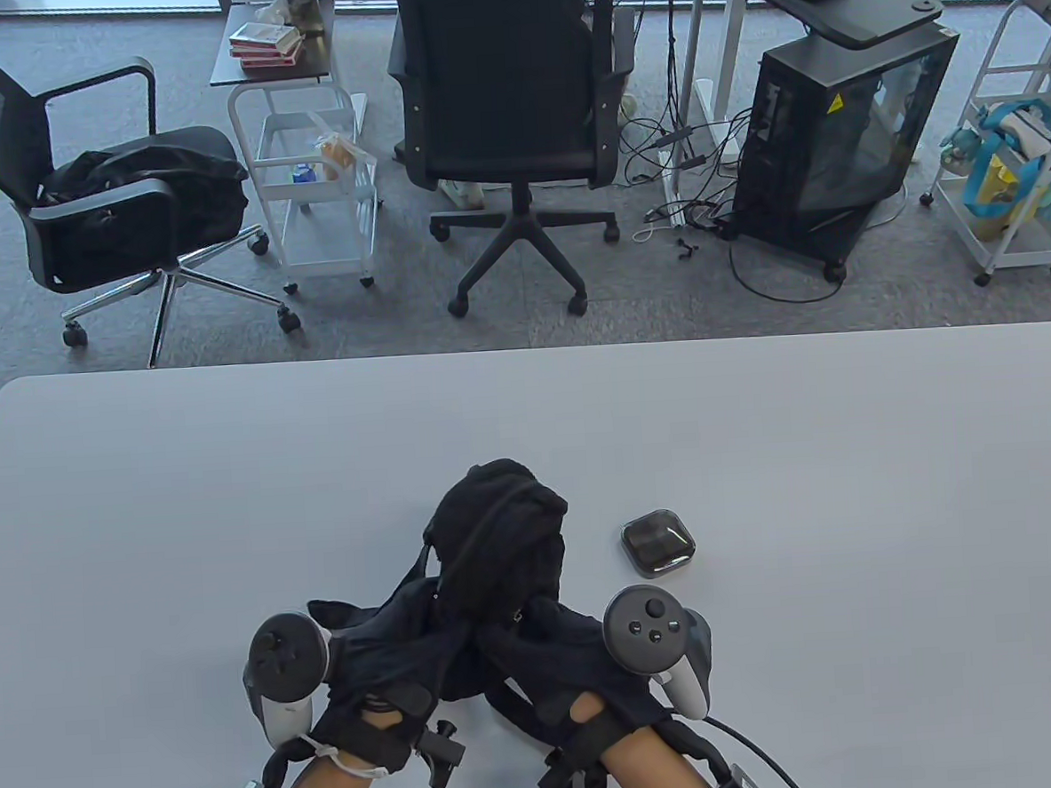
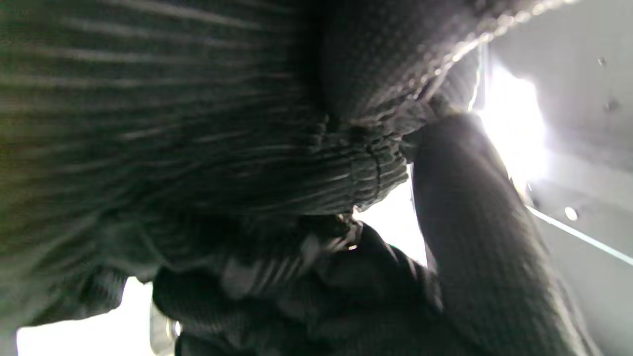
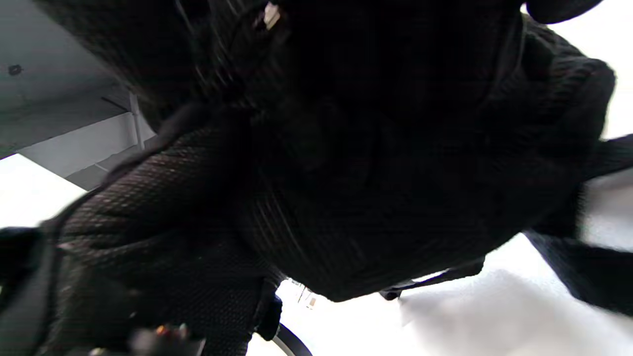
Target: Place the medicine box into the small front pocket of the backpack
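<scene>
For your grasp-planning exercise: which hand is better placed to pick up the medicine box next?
Right, probably. The medicine box lies just beyond the right hand, right of the backpack; the left hand would need to cross over.

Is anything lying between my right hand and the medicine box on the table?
Nothing visible does. The medicine box sits on bare table just beyond the right hand, which rests on the backpack.
</scene>
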Demonstrator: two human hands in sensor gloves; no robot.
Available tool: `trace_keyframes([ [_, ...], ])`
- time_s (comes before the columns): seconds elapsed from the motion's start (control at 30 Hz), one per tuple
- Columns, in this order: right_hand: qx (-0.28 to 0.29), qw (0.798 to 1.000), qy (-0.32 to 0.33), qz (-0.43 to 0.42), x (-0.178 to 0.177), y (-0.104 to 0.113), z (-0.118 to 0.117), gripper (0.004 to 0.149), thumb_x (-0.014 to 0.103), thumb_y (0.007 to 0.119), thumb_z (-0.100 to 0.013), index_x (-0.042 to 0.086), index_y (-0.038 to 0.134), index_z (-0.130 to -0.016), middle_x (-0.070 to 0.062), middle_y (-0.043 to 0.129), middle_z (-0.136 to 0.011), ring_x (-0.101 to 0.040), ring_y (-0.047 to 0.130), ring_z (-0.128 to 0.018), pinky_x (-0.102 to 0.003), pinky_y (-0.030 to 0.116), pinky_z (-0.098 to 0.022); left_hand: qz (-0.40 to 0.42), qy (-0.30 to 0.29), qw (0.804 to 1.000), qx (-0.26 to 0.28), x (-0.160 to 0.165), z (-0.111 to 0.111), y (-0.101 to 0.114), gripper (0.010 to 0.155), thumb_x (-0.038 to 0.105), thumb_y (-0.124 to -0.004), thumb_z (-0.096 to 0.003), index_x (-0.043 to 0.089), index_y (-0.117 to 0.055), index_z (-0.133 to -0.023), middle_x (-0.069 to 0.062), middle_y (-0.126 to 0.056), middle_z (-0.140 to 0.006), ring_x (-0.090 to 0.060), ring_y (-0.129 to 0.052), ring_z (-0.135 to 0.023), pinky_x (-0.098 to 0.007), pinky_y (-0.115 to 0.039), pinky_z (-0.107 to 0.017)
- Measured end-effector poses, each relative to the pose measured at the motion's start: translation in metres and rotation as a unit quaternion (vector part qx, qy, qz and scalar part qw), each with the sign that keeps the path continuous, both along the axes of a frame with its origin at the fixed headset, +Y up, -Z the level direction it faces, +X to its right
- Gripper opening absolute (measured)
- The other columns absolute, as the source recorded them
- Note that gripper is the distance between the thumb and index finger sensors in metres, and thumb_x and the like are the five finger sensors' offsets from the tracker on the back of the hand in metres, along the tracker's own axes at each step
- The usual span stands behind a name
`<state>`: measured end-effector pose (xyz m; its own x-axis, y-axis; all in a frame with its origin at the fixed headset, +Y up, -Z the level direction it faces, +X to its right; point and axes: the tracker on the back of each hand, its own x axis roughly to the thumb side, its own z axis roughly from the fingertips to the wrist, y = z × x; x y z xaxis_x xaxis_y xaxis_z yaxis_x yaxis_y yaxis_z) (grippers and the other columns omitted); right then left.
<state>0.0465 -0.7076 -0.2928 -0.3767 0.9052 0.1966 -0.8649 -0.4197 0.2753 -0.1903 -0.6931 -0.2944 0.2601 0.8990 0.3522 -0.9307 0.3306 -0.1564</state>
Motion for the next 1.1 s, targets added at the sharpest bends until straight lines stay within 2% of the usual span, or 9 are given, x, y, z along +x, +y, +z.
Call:
trace_keyframes([
  [0.13, 0.027, 1.0, -0.013, 0.008, 0.004, -0.003, -0.006, 0.068, 0.054, 0.079, -0.052, -0.004, 0.079, -0.087, -0.028, 0.083, -0.088, -0.051, 0.086, -0.072, -0.071, 0.06, -0.054, -0.001, -0.021, 1.0, -0.013, 0.002, -0.004, -0.005, 0.046, 0.03, -0.091, -0.0457, 0.016, -0.083, -0.089, -0.007, -0.099, -0.085, -0.042, -0.089, -0.085, -0.072, -0.061, -0.06],
  [0.23, 0.079, 0.996, -0.013, 0.039, 0.003, 0.002, -0.007, 0.057, 0.048, 0.081, -0.05, 0.0, 0.085, -0.08, -0.021, 0.092, -0.079, -0.043, 0.094, -0.064, -0.068, 0.067, -0.052, 0.011, -0.018, 0.999, -0.028, 0.0, -0.005, -0.008, 0.047, 0.03, -0.09, -0.0464, 0.015, -0.081, -0.09, -0.008, -0.098, -0.085, -0.043, -0.089, -0.084, -0.073, -0.059, -0.06],
  [0.33, 0.162, 0.984, -0.014, 0.071, -0.002, 0.011, -0.001, 0.051, 0.047, 0.081, -0.049, 0.002, 0.088, -0.074, -0.017, 0.096, -0.074, -0.04, 0.097, -0.06, -0.067, 0.069, -0.052, 0.029, -0.022, 0.999, -0.039, -0.002, -0.005, -0.008, 0.048, 0.03, -0.087, -0.0476, 0.015, -0.078, -0.092, -0.009, -0.096, -0.086, -0.044, -0.088, -0.083, -0.074, -0.057, -0.06],
  [0.47, 0.276, 0.953, -0.033, 0.119, -0.007, 0.025, 0.011, 0.049, 0.048, 0.083, -0.048, 0.005, 0.093, -0.068, -0.013, 0.101, -0.068, -0.037, 0.102, -0.056, -0.065, 0.072, -0.052, 0.064, -0.057, 0.993, -0.077, -0.001, -0.004, -0.011, 0.054, 0.034, -0.081, -0.0519, 0.012, -0.068, -0.099, -0.013, -0.086, -0.092, -0.049, -0.076, -0.088, -0.077, -0.044, -0.061],
  [0.57, 0.335, 0.934, -0.044, 0.12, -0.013, 0.035, 0.021, 0.049, 0.048, 0.086, -0.046, 0.005, 0.096, -0.065, -0.013, 0.103, -0.065, -0.037, 0.103, -0.055, -0.064, 0.073, -0.051, 0.053, -0.077, 0.991, -0.091, 0.001, -0.003, -0.015, 0.072, 0.055, -0.082, -0.0528, 0.009, -0.063, -0.104, -0.019, -0.079, -0.098, -0.055, -0.064, -0.093, -0.078, -0.036, -0.061],
  [0.7, 0.402, 0.895, -0.039, 0.188, -0.018, 0.044, 0.03, 0.049, 0.05, 0.085, -0.046, 0.006, 0.099, -0.062, -0.011, 0.106, -0.062, -0.035, 0.106, -0.052, -0.063, 0.075, -0.051, 0.052, -0.028, 0.996, -0.067, -0.005, -0.001, -0.011, 0.057, 0.046, -0.084, -0.0503, 0.01, -0.08, -0.094, -0.017, -0.091, -0.09, -0.052, -0.076, -0.088, -0.078, -0.043, -0.06],
  [0.9, 0.409, 0.887, -0.044, 0.211, -0.005, 0.046, 0.029, 0.042, 0.044, 0.081, -0.049, 0.009, 0.098, -0.064, -0.012, 0.104, -0.065, -0.036, 0.104, -0.055, -0.064, 0.073, -0.051, 0.07, 0.024, 0.996, -0.043, -0.02, -0.002, -0.006, 0.051, 0.041, -0.087, -0.0484, 0.013, -0.085, -0.091, -0.014, -0.098, -0.083, -0.047, -0.086, -0.082, -0.076, -0.049, -0.06],
  [0.97, 0.382, 0.9, -0.039, 0.207, 0.005, 0.04, 0.023, 0.043, 0.044, 0.08, -0.05, 0.008, 0.096, -0.067, -0.012, 0.102, -0.069, -0.037, 0.102, -0.058, -0.065, 0.072, -0.052, 0.067, 0.015, 0.997, -0.04, -0.024, -0.004, -0.008, 0.051, 0.041, -0.088, -0.0485, 0.013, -0.085, -0.091, -0.014, -0.099, -0.082, -0.047, -0.087, -0.081, -0.076, -0.05, -0.06],
  [1.1, 0.296, 0.936, -0.065, 0.178, 0.038, 0.023, 0.0, 0.044, 0.043, 0.079, -0.051, 0.008, 0.095, -0.071, -0.014, 0.099, -0.073, -0.04, 0.099, -0.063, -0.067, 0.068, -0.053, 0.073, 0.039, 0.996, -0.038, -0.034, -0.006, -0.009, 0.05, 0.041, -0.089, -0.048, 0.014, -0.087, -0.09, -0.013, -0.101, -0.079, -0.045, -0.089, -0.078, -0.075, -0.052, -0.06],
])
